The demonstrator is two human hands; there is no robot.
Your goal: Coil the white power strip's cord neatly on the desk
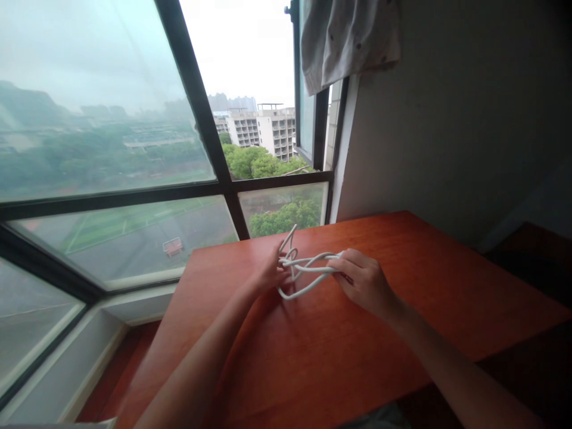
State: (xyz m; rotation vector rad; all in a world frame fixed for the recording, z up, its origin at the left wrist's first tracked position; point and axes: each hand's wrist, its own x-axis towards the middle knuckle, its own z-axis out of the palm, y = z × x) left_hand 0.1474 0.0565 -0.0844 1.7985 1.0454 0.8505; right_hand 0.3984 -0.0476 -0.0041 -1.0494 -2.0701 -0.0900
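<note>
A white cable [308, 266] lies bunched in a few loose loops near the middle of the red-brown desk [313, 363], stretched between the two hands. Its long axis runs roughly from 9 o'clock to 3 o'clock across the desk, with only a slight tilt.

The left hand [267, 274] sits at the 9 o'clock end of the bundle. Its fingers [277, 262] are narrow and pinched on the spot where the strands cross. From that pinch one short loop stands up toward 12 o'clock, and another strand sags toward 6 o'clock and rests on the desk.

The right hand [364, 280] sits at the 3 o'clock end. It is curled palm down with its fingers [346, 261] wrapped over the gathered strands, so that end of the cable is hidden inside the fist.

Both hands are on the cable, so neither is nearer than the other. The visible length lies wholly in the gap between them, at 3 o'clock from the left fingers and at 9 o'clock from the right ones. Whether a plug sits at either end cannot be told.

A large window [111, 149] fills the 10 o'clock side beyond the desk. A pale cloth [348, 42] hangs at 12 o'clock beside a grey wall [447, 119].
</note>
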